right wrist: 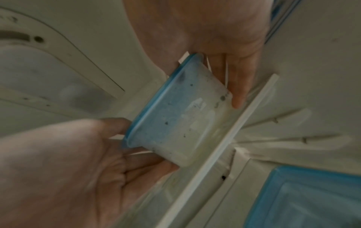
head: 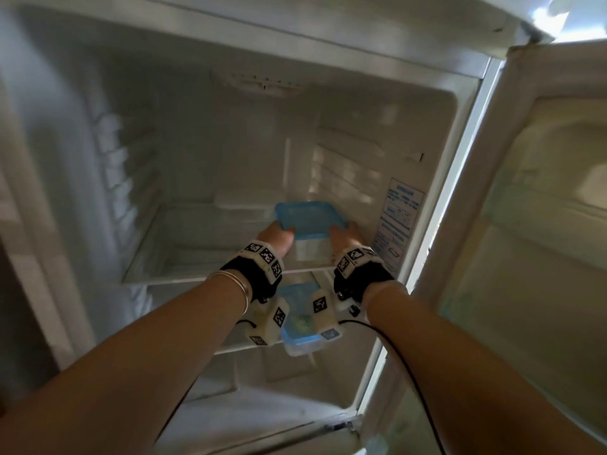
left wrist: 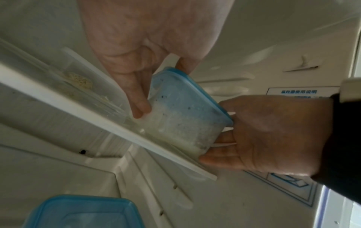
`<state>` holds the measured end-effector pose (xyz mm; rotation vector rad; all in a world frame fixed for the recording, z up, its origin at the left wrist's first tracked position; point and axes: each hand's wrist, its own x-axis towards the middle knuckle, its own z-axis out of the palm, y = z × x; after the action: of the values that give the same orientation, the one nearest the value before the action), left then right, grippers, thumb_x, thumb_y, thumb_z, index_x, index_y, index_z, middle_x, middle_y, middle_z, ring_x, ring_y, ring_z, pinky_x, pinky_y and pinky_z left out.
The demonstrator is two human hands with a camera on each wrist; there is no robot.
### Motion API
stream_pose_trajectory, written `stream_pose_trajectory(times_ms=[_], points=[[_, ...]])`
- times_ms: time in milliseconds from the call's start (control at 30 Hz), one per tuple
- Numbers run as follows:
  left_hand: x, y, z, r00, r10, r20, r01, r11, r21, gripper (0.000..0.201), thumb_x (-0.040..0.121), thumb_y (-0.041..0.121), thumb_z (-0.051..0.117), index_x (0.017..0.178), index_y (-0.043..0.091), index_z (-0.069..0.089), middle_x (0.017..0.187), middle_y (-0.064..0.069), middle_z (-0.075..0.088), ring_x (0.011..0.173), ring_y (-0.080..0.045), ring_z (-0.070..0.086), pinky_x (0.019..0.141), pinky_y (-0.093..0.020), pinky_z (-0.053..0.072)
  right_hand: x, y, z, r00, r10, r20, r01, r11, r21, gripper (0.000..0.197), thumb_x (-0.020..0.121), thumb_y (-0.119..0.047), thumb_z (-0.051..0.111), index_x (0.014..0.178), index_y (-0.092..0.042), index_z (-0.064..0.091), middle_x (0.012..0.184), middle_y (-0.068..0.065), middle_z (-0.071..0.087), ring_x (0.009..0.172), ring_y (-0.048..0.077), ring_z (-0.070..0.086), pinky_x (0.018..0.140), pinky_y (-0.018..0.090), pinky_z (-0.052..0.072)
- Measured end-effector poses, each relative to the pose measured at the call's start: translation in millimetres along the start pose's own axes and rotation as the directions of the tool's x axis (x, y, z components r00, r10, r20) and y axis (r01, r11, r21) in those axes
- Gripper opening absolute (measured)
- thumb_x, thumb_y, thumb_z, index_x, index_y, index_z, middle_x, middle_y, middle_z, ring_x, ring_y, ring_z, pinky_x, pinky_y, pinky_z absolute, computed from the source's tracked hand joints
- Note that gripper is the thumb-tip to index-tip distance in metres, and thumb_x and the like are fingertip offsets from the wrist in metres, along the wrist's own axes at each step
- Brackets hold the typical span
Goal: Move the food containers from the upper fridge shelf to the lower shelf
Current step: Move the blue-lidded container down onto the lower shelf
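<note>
Two bare forearms reach forward into an open white fridge, each wrist carrying a black strap with white marker blocks; a thin silver bangle (head: 237, 284) sits on the left forearm. Below the wrists, a clear rectangular plastic container with a blue lid (head: 300, 326) rests on the lower shelf (head: 236, 348), at its right side. Beyond the straps, the left hand (head: 276, 239) and the right hand (head: 343, 237) grip opposite ends of a second clear rectangular plastic container with a blue lid (head: 310, 221). Fingers of each hand curl under its base and press its end walls. This container sits at the front right of the glass upper shelf (head: 184, 254), its base at the white front trim. Further back on that shelf lies a pale flat box (head: 246, 200), blurred. A blue printed label (head: 399, 218) is on the right inner wall
</note>
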<state>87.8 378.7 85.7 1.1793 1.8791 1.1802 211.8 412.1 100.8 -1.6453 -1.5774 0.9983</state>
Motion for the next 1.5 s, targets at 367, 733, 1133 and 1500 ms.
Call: stream_pose_trajectory(times_ms=[367,733,1133,1500], points=[[-70,-14,-37,0.998,0.004,-0.067,-0.01,0.996,-0.089,0.038,0.091,0.024,0.044,0.122,0.004,0.055,0.097,-0.012,0.06,0.088,-0.027,0.063,0.094,-0.038,0.053,-78,5,5,0.995,-0.09,-0.031,0.093,0.99,0.108,0.045,0.092,-0.035,0.042,0.132,-0.014,0.042,0.098,0.009,0.051,0.068,0.025,0.057,0.083,0.046,0.057],[-152,-49,-73,1.0,0.003,-0.021,-0.006,0.985,-0.174,0.048,0.085,0.027,0.05,0.122,-0.003,0.054,0.096,-0.016,0.058,0.101,-0.035,0.065,0.097,-0.049,0.051,-169,24,30,0.998,-0.064,-0.007,0.063,0.963,0.262,0.04,0.09,-0.028,0.045,0.126,-0.009,0.044,0.102,0.015,0.053,0.085,0.03,0.056,0.079,0.055,0.057],[-191,-103,-68,0.993,-0.113,0.042,0.117,0.988,-0.104,0.045,0.092,0.023,0.045,0.133,0.004,0.046,0.127,-0.022,0.06,0.11,-0.036,0.064,0.097,-0.045,0.052,-198,71,61,0.996,0.029,0.083,-0.047,0.973,0.225,0.044,0.093,-0.023,0.042,0.135,-0.012,0.037,0.107,0.015,0.049,0.077,0.029,0.053,0.083,0.055,0.056],[-149,-149,-57,0.98,-0.198,0.027,0.199,0.979,-0.04,0.049,0.093,0.019,0.042,0.141,0.01,0.038,0.13,-0.023,0.055,0.114,-0.037,0.06,0.1,-0.046,0.05,-150,103,104,0.977,0.112,0.18,-0.14,0.978,0.153,0.049,0.097,-0.021,0.037,0.144,-0.016,0.029,0.121,0.022,0.046,0.087,0.031,0.05,0.089,0.049,0.054]])
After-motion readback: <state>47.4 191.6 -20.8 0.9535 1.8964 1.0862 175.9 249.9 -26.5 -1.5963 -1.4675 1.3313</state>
